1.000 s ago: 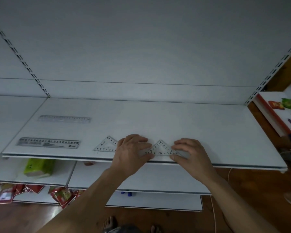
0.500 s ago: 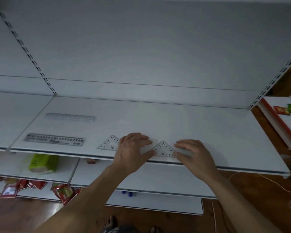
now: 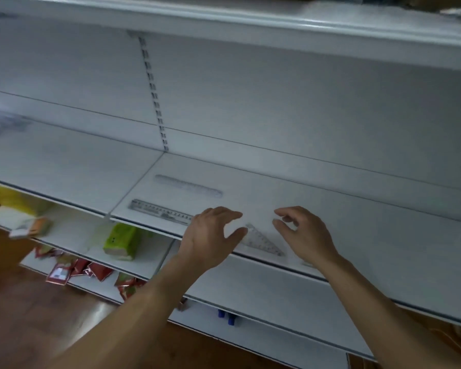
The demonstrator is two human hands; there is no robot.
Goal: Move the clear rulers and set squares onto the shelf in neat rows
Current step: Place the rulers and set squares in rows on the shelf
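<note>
A clear set square (image 3: pixel 262 241) lies flat near the front edge of the white shelf (image 3: pixel 357 225). My left hand (image 3: pixel 210 235) hovers just left of it, fingers apart, and hides the other set square. My right hand (image 3: pixel 304 233) hovers just right of it, fingers curled loosely, holding nothing. Two clear rulers lie to the left: one ruler (image 3: pixel 160 211) near the front edge, the other ruler (image 3: pixel 188 185) behind it.
An upper shelf (image 3: pixel 277 25) overhangs above. On the lower shelf stand a green pack (image 3: pixel 121 242) and, further left, a white box (image 3: pixel 19 222). Red packets (image 3: pixel 77 272) lie on the bottom shelf. Wooden floor below.
Both hands have lifted off the set squares and spread apart. The view has swung left and tilted, blurring the scene.
</note>
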